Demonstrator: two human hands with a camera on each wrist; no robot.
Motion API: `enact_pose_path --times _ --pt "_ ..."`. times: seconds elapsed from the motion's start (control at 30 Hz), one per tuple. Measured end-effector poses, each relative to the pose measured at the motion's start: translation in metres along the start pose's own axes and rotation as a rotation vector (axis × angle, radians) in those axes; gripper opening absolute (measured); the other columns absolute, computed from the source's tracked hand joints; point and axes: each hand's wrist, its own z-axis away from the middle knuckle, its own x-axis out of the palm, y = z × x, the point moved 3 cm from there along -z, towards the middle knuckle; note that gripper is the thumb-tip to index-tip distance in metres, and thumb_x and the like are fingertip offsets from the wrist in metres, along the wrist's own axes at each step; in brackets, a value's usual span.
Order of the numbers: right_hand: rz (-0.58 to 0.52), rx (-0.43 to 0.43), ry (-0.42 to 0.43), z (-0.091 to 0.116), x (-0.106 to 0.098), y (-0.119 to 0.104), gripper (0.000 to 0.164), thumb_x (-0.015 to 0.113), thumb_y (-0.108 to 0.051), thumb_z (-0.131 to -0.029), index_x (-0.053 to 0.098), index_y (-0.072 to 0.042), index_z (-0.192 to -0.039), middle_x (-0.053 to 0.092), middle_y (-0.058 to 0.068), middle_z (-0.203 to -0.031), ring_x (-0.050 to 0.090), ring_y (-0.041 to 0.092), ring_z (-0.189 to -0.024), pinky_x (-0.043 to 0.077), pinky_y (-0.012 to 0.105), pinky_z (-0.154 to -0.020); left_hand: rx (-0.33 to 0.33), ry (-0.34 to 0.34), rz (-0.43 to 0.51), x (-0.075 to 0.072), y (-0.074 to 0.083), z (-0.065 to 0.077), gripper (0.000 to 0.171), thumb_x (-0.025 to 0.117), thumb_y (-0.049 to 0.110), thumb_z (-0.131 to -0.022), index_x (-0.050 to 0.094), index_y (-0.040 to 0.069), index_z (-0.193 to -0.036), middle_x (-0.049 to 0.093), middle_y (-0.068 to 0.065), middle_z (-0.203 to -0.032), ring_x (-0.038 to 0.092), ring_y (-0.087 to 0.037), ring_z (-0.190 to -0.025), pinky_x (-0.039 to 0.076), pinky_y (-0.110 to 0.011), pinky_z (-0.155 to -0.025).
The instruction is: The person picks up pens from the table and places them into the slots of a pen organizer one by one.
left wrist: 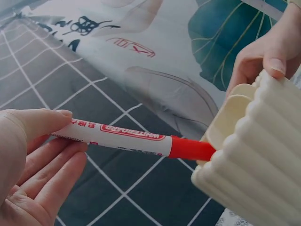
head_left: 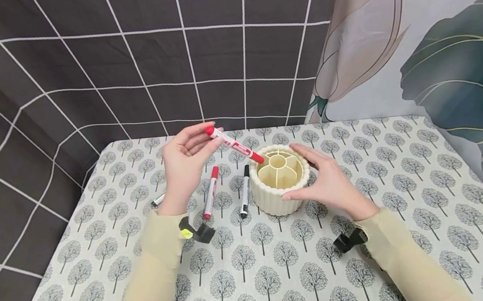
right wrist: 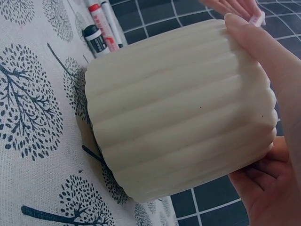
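Head view shows a person's left hand (head_left: pixel 184 165) pinching a red whiteboard marker (head_left: pixel 236 146) between thumb and fingers, near the marker's upper end. The marker slants down to the right, its lower red end at the scalloped rim of a cream pen organizer (head_left: pixel 276 203); whether the two touch cannot be told. Round the organizer's right side the right hand (head_left: pixel 330 182) grips, its thumb on the near side and its fingers toward the far side. Inside, thin dividers set several compartments about a round central one. On the counter (head_left: pixel 285 272), covered in a tree-print cloth, a black marker (head_left: pixel 245 192) lies just left of the organizer, with a second red marker (head_left: pixel 211 192) farther left. Another marker (head_left: pixel 158 201) is mostly hidden behind the left wrist. Behind stand a dark sheet with a white grid (head_left: pixel 155 55) and a flower-and-leaf print sheet (head_left: pixel 438 43).
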Motion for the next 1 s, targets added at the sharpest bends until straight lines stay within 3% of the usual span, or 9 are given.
enact_pose_path --times 0.27,0.57,0.8,1.0 --pt "0.005 -0.024 0.003 -0.002 -0.002 -0.002 0.120 0.100 -0.043 -0.058 0.040 -0.012 -0.156 0.040 0.009 -0.158 0.037 0.031 -0.144 0.030 0.062 -0.116 -0.030 -0.099 -0.040 0.022 -0.014 0.002 0.033 0.083 -0.001 -0.084 0.074 0.000 -0.116 0.075 -0.012 -0.108 0.073 -0.022 -0.098 0.060 -0.035 -0.088" --pt "-0.028 -0.016 -0.001 0.000 0.000 -0.001 0.120 0.100 -0.042 -0.058 0.038 -0.011 -0.157 0.040 0.007 -0.158 0.037 0.030 -0.144 0.029 0.059 -0.117 -0.145 -0.232 -0.110 0.047 -0.036 0.011 0.031 0.082 0.007 -0.087 0.074 0.005 -0.117 0.075 -0.006 -0.109 0.071 -0.019 -0.098 0.059 -0.030 -0.088" --pt "-0.026 -0.020 -0.005 0.001 -0.001 0.000 0.119 0.099 -0.042 -0.060 0.037 -0.012 -0.157 0.039 0.006 -0.158 0.037 0.030 -0.144 0.029 0.060 -0.117 -0.132 -0.251 -0.111 0.051 -0.045 0.013 0.031 0.081 0.010 -0.088 0.073 0.006 -0.118 0.074 -0.004 -0.112 0.070 -0.018 -0.101 0.058 -0.029 -0.091" --pt "0.000 -0.048 -0.016 0.000 -0.001 0.000 0.119 0.099 -0.043 -0.061 0.037 -0.011 -0.157 0.039 0.010 -0.159 0.038 0.031 -0.143 0.032 0.057 -0.116 -0.124 -0.242 -0.093 0.044 -0.048 0.017 0.033 0.081 0.011 -0.089 0.072 0.007 -0.121 0.073 -0.003 -0.116 0.069 -0.018 -0.106 0.056 -0.029 -0.095"
